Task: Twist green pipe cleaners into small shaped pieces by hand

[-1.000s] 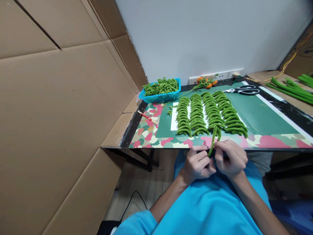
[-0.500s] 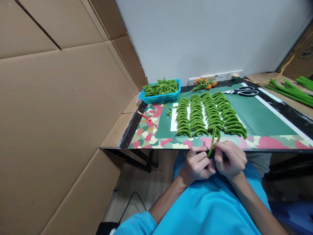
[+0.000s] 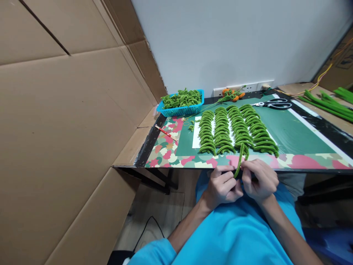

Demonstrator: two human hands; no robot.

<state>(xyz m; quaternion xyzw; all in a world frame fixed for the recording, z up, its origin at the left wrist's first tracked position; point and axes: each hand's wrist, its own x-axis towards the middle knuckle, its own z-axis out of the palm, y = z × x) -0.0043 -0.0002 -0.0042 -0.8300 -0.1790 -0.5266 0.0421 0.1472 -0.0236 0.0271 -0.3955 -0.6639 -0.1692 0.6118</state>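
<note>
A fuzzy green pipe cleaner (image 3: 239, 162) is held between my two hands at the table's front edge, its top end bent over. My left hand (image 3: 224, 185) is closed, with the forefinger and thumb around the lower part of it. Closed from the other side, my right hand (image 3: 259, 179) pinches at the same piece; its fingertips are partly hidden. Just beyond my hands, several columns of bent green pipe cleaner pieces (image 3: 220, 129) lie on a white sheet (image 3: 196, 136).
A blue basket (image 3: 180, 110) piled with green pieces stands at the back left. Orange flowers (image 3: 234, 94) and black-handled scissors (image 3: 278, 103) lie toward the back. Long green pipe cleaners (image 3: 328, 104) are at the far right. A red-wrapped stick (image 3: 166, 133) lies on the left. Cardboard (image 3: 68, 129) walls the left side.
</note>
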